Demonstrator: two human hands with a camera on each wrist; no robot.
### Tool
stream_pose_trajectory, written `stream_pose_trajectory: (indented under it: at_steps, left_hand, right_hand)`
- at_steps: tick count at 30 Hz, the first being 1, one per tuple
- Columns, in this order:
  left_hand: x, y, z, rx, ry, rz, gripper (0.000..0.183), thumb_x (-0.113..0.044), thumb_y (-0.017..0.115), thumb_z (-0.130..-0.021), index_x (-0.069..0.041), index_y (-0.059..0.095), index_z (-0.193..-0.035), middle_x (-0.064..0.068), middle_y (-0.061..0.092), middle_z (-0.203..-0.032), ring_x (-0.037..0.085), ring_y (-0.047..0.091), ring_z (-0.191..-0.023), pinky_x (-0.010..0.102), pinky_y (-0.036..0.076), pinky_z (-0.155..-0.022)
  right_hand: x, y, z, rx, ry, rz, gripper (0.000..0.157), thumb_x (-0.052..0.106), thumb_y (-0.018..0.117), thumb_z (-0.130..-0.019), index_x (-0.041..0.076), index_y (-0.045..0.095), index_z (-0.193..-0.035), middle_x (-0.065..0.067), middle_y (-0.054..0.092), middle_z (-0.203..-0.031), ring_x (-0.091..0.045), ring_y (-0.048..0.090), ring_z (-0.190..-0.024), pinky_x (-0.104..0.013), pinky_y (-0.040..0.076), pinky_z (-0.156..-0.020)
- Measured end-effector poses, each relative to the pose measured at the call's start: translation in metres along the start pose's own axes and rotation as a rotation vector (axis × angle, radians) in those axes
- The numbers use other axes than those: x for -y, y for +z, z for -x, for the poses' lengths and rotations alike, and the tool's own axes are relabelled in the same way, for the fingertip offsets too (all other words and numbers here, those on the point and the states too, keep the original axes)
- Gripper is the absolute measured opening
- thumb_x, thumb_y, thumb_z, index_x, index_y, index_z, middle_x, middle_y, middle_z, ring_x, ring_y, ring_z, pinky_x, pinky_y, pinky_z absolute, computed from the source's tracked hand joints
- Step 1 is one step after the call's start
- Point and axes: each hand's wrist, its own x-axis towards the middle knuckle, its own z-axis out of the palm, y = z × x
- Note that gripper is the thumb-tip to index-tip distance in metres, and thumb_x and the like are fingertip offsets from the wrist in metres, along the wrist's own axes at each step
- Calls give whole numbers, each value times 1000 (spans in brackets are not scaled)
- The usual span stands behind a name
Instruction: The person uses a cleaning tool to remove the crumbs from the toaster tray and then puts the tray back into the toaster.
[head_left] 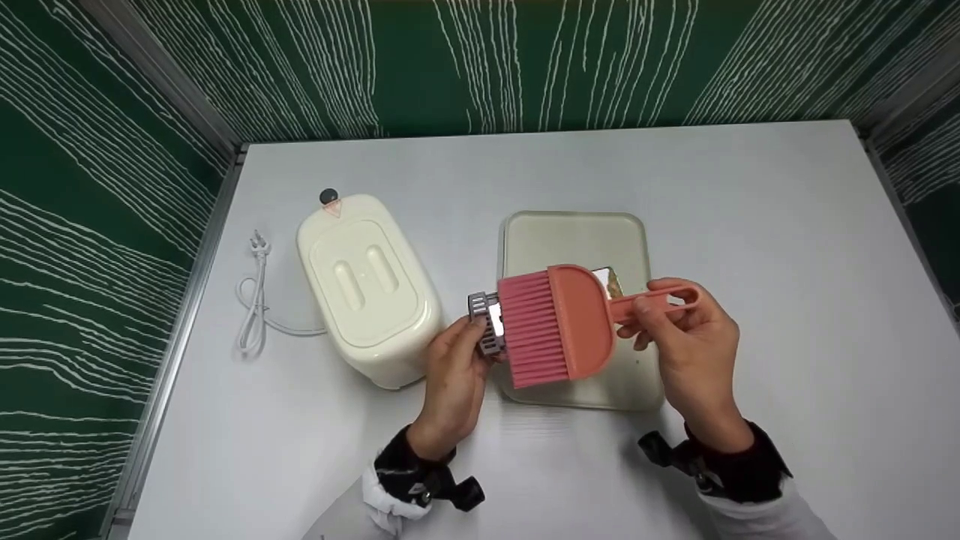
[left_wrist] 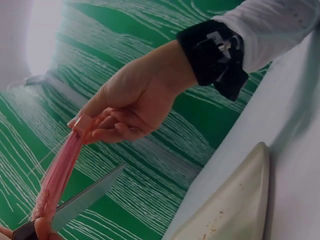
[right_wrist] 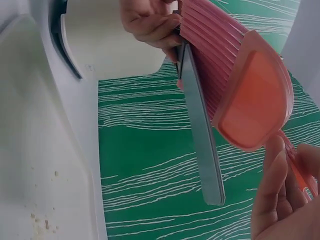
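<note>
By its long looped handle, my right hand (head_left: 694, 352) holds a coral-pink brush (head_left: 589, 322) with a wide row of pink bristles. Slotted and grey, the end of a flat metal crumb tray (head_left: 489, 322) is gripped by my left hand (head_left: 454, 375). The brush lies over most of this tray in the head view, with a shiny corner showing past it. From the right wrist, the metal tray (right_wrist: 200, 130) appears edge-on, tilted downward, with the bristles close along its face. Below both hands is a pale beige tray (head_left: 577, 236); crumbs (right_wrist: 46, 225) are scattered on it.
A cream toaster (head_left: 367, 292) with a lid on top stands just left of my left hand. Its white cord and plug (head_left: 257, 289) lie on the white table (head_left: 795, 262) farther left. Green patterned panels (head_left: 420, 67) border the table at the back and sides.
</note>
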Motion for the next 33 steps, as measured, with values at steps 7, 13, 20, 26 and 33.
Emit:
stream_pose_trajectory:
  at_steps: [7,13,20,26,33]
  left_hand:
    - [0,0,0,-21,-8,7,33,-8,45,-109,16,61,-126,14,66,-98,16,60,-82,25,53,-70]
    - [-2,0,0,-31,-19,-4,34,-9,45,-109,15,61,-127,12,65,-98,17,60,-84,25,53,-71]
    - [-2,1,1,-41,-24,6,33,-8,46,-109,15,60,-126,13,64,-98,17,60,-84,25,53,-70]
    - [-2,1,1,-50,-27,19,32,-7,46,-108,15,60,-127,13,64,-99,18,60,-84,25,53,-70]
    - [-3,2,0,-57,-23,16,33,-7,47,-108,16,61,-127,13,64,-98,18,60,-84,26,52,-70]
  right_hand:
    - [-3,-6,-4,-31,-35,10,19,-10,71,-94,-12,61,-109,-24,76,-84,-23,72,-60,-25,54,-52]
    - [-2,-13,-9,-61,-38,17,17,-10,72,-93,-10,63,-107,-23,76,-83,-22,71,-60,-25,53,-52]
    - [5,-23,-15,-131,-7,22,17,-8,74,-92,-10,65,-107,-24,75,-81,-23,69,-56,-26,54,-52]
    - [10,-31,-19,-143,-28,10,22,-6,74,-93,-14,62,-108,-23,76,-83,-23,68,-56,-25,54,-53]
    - [13,-37,-23,-179,-45,-5,22,-6,75,-92,-15,63,-107,-23,76,-82,-23,66,-54,-24,54,-52]
